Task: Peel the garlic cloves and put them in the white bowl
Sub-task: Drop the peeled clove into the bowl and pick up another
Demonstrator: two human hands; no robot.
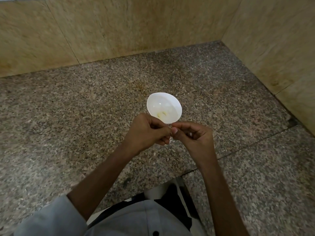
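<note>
Left hand (146, 132) and right hand (192, 135) pinch a small pale garlic clove (170, 134), seemingly peeling it. The round white bowl (156, 102) sits just beyond, handy for dropping.

You faced a speckled granite table (85, 103) running into a far corner where two tan stone walls (119, 28) met; a seam (252, 144) crossed its right side.

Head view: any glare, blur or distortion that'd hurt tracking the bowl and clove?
Head view: white bowl is nearly blown out, so the peeled cloves inside are low-contrast. Wide-angle bends the seam where wall meets counter. The frame is soft and smeared toward the edges. The clove pinched between left hand and right hand is mostly hidden by fingers.
</note>
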